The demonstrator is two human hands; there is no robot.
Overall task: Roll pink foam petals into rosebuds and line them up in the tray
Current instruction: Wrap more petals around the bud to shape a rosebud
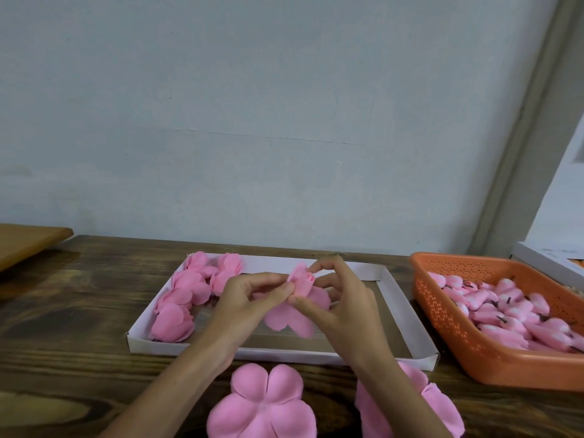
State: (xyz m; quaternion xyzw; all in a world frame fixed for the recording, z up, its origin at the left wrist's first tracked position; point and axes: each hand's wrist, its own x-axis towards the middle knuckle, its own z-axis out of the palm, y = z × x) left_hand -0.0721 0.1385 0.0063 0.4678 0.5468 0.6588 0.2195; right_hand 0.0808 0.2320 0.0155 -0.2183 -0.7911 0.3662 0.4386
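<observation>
The right forearm [392,393] hides part of a pink petal stack [439,403], which the bottom edge also cuts off. The orange basket [448,317] runs off the right edge. Basket contents too small to identify.

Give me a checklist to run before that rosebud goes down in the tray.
1. Bud held by both hands: left hand and right hand pinch the rosebud: ok.
2. Petals fully wrapped: loose petals hang below the bud: not ok.
3. Free space in white tray: right half bare: ok.
4. Finished buds lined along the tray's left side: ok.
5. Next petal blank ready on table: ok.
6. Bud's base secured: cannot tell.
</observation>
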